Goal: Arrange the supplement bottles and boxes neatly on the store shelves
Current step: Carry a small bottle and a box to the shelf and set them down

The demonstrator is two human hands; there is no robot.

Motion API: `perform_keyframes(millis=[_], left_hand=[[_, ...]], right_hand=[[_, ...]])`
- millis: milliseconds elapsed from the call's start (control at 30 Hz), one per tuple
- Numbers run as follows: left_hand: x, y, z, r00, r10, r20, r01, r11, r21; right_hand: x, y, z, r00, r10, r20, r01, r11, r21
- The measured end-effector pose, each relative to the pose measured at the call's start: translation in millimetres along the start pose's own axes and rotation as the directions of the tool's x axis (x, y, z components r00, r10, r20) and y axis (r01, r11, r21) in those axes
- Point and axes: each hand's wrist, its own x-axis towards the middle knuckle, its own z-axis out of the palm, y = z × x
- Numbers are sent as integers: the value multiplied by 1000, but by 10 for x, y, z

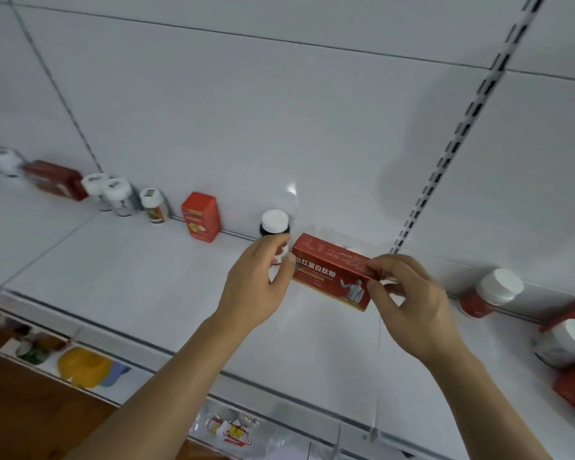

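Our two bare forearms are reaching up from the bottom of the view toward the white shelf. Our left hand is curling its fingers around a dark bottle with a white cap, which is standing just in front of the back panel. Our right hand is pinching the right end of a long red box, which is lying flat just right of that bottle.

The shelf is glossy white, meeting a white back panel with a slotted upright running up it at the right. A dark strip is lining the front edge, and a lower shelf with blurred goods is showing beneath. A wide bare stretch of shelf is lying in front of us, to the left of our hands.

Along the back, leftward, we are seeing an upright orange-red box, then three white-capped bottles, a dark red box and more blurred bottles. To the right a red bottle with a white cap is leaning, with further red boxes and a bottle at the edge.

The long box is carrying white Chinese characters, reading in part 红蛋白肽粉; smaller print is too blurred to read.
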Motion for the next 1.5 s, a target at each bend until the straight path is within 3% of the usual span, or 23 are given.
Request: perform_keyframes(millis=[267,500,700,1233,1500], left_hand=[[-442,-547,-1013,981,-153,-122,166,980,108],[-892,-1344,-2081,988,-126,-91,152,913,378],[-1036,-1918,-2798,980,-154,-128,198,847,494],[-223,-3611,-4012,947,-297,-123,307,720,622],[215,-4387,-4387,945,-322,-57,290,745,600]], right_hand=[[26,-858,722,991,-95,90,93,995,28],[-41,-1705,1654,986,-120,115,120,993,9],[38,-2300,2441,983,-128,131,127,992,14],[1542,-3065,4789,938,-285,198,266,957,114],[1932,-3221,5692,951,-219,216,224,974,-2]])
